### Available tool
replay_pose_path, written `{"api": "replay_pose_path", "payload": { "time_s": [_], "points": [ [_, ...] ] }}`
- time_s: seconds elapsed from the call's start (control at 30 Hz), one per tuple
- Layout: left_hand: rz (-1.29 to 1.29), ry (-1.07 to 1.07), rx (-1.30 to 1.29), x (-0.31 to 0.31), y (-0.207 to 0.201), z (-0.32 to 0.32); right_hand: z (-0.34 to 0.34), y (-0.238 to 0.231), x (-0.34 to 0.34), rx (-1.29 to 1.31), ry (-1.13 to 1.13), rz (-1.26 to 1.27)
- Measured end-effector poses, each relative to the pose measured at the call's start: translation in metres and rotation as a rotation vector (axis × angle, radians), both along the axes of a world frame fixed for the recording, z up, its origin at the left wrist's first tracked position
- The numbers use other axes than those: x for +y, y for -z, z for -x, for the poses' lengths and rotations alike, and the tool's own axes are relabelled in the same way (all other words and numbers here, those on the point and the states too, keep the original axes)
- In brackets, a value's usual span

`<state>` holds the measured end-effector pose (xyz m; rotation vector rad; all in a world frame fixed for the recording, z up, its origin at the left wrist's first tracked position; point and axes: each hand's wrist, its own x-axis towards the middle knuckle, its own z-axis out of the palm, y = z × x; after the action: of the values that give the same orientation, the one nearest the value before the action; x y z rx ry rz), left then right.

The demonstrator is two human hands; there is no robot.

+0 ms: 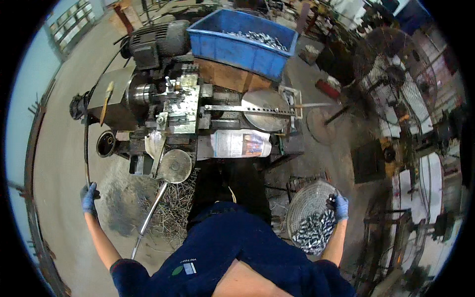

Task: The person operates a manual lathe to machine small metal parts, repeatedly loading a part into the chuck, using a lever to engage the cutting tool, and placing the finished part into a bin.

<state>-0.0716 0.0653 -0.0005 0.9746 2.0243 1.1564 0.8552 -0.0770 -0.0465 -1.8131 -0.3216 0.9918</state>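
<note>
My left hand [89,199], in a blue glove with dark fingers, is closed round the lower end of a long dark lever [86,153] at the left side of a small lathe [180,111]. At the right, my right hand [338,205], gloved the same way, is over the rim of a round woven basket [303,204]. Its fingers are curled; what they hold, if anything, is too small to make out. Many small shiny metal pieces [314,232] lie in the basket below that hand.
A blue bin [237,47] of metal parts stands behind the lathe, near a motor [157,42]. A brush [106,101] lies on the headstock. Metal shavings [173,213] cover the floor by a slanting steel bar [150,218]. A large fan [394,76] stands right.
</note>
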Motion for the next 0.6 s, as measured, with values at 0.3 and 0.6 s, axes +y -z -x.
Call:
{"api": "replay_pose_path", "payload": {
  "time_s": [0.3,0.6],
  "points": [
    [0.025,0.062,-0.012,0.018,0.026,0.018,0.131,-0.102,0.199,-0.24,-0.55,-0.545],
    [0.314,0.073,0.707,-0.05,0.013,0.001,0.425,-0.2,0.355,-0.979,-1.449,-0.924]
  ]
}}
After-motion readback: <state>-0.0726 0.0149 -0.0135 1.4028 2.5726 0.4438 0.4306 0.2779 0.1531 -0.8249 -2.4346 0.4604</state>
